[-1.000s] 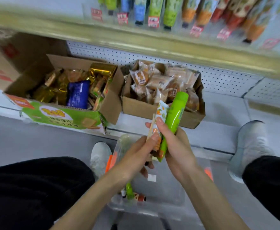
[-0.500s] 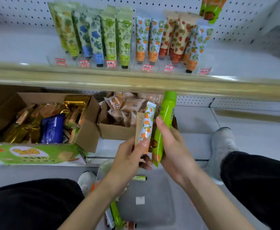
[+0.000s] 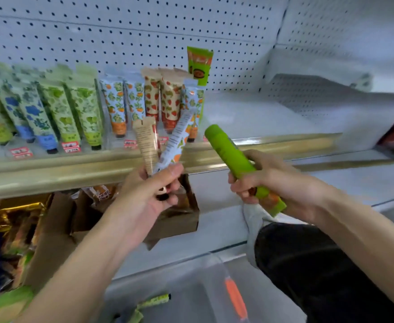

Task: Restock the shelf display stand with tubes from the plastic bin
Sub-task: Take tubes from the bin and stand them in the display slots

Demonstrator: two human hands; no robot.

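left hand (image 3: pixel 142 201) pinching two printed tubes (image 3: pixel 147 145), right hand (image 3: pixel 273 183) gripping green tube (image 3: pixel 226 151), label writing too blurred

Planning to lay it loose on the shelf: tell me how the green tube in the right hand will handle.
The green tube looks round and smooth, so laid flat it would probably roll. The right hand grips its lower half and it juts out straight, so likely stiff and light.

I can read nothing here: the small red-and-white price tags (image 3: pixel 70 146) on the shelf (image 3: pixel 249 117) are blurred (no legible digits), and the print on the beige plastic tube (image 3: pixel 146 143) I hold is too fine.
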